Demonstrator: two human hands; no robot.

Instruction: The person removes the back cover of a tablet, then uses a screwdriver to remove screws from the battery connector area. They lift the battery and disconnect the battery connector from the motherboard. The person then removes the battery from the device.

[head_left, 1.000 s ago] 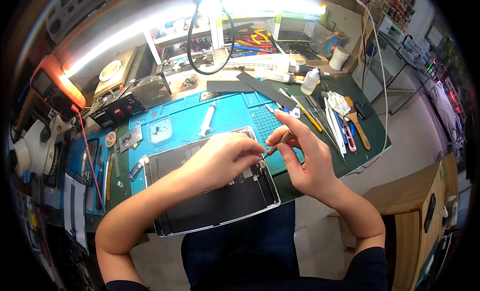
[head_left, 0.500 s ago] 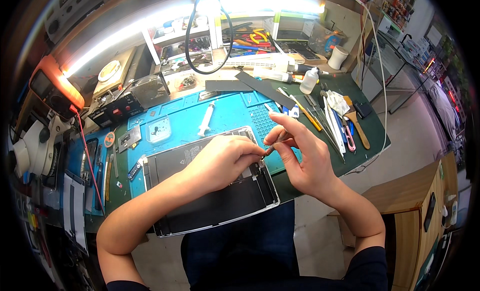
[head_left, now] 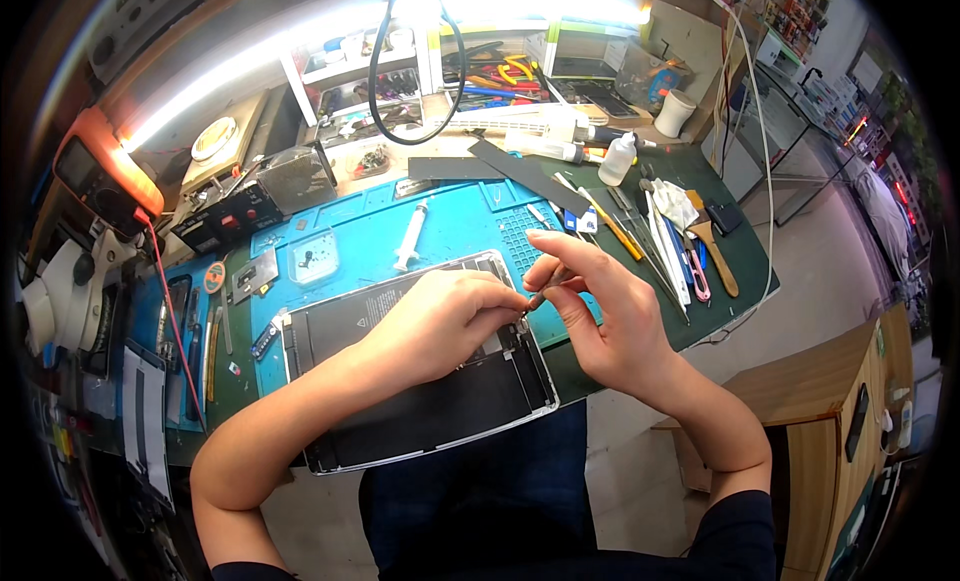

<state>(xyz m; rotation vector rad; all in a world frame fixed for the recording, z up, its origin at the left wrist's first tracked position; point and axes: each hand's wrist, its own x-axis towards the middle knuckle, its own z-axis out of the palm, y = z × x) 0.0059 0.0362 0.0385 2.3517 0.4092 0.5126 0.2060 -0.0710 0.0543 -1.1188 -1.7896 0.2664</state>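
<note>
An opened tablet [head_left: 440, 417] lies tilted on the bench's near edge, its black battery cells and silvery rim bare. Across its upper part rests my left hand [head_left: 450, 316], thumb and fingers pinched together at the right rim; whatever they grip is hidden. My right hand [head_left: 610, 316] is just off that rim, its fingers closed around a slim, dark pen-like tool [head_left: 540, 297]. The tool's tip meets the left fingertips at the tablet's edge. Most of its length is covered by the fingers, so its exact kind does not show.
Under the tablet is a blue work mat [head_left: 350, 236] with a white syringe [head_left: 411, 236] and a clear dish of small parts [head_left: 314, 256]. Brushes, tweezers and a yellow-handled tool [head_left: 622, 238] lie at right, near a white squeeze bottle [head_left: 618, 161]. An orange multimeter [head_left: 108, 171] stands at left.
Both hands keep nearly the same hold and place at the tablet's right rim. The whole view has shifted very slightly.
</note>
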